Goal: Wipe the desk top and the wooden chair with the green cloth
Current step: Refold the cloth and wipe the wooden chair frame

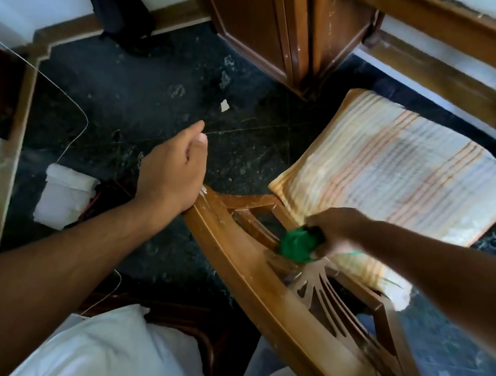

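The wooden chair stands below me with its curved top rail running from the centre down to the lower right. A striped orange and white cushion lies on its seat. My left hand rests on the upper end of the top rail, its heel on the wood and fingers loosely curled. My right hand, blurred by motion, is closed on the bunched green cloth and presses it against the carved backrest slats just under the rail. The desk top is out of view.
A dark green marble floor lies beyond the chair. A wooden cabinet corner stands at the top. A white bucket and a thin wire are on the left. A white pillow lies at the lower left.
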